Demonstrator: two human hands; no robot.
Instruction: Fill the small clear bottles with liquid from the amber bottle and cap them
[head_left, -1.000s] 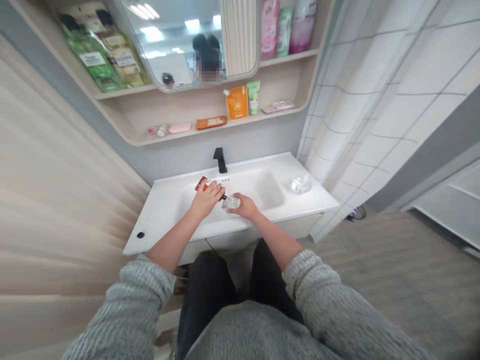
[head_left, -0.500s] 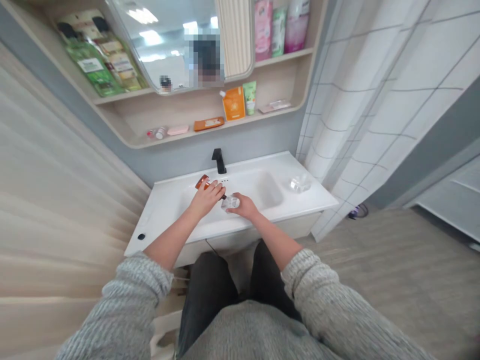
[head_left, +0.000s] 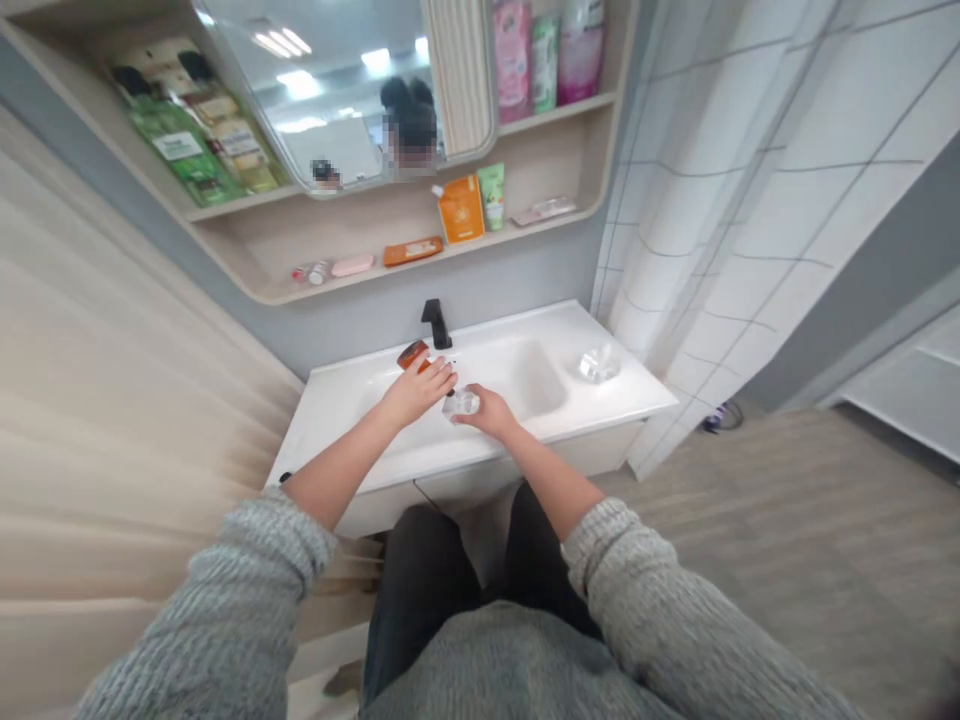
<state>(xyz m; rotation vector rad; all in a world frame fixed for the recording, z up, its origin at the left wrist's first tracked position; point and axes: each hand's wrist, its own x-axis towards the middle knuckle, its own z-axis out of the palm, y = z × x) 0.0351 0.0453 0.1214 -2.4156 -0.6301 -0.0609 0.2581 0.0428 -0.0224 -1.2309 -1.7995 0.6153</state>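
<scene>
My left hand (head_left: 421, 388) is wrapped round an amber-brown bottle (head_left: 412, 354), tilted with its base up and away from me. The bottle's dark neck end points down toward a small clear container (head_left: 461, 403), which looks faceted like a glass. My right hand (head_left: 490, 411) grips that container from the right side. Both hands are over the white sink basin (head_left: 529, 375). Whether liquid passes between the two is too small to tell. A small black round piece (head_left: 285, 478) lies on the counter's left end, partly covered by my left forearm.
Behind the basin stands a black faucet (head_left: 436, 323). Another clear object (head_left: 598, 364) rests on the counter's right side. Above are a shelf with an orange pouch (head_left: 461, 210), a green tube (head_left: 491, 196) and a pink soap bar (head_left: 352, 265), plus a mirror (head_left: 337, 90). A curtain (head_left: 150, 330) hangs left.
My left hand and the amber bottle have shifted slightly right, and the bottle's base has swung a little. My left forearm now partly covers the black piece. The clear container stays put.
</scene>
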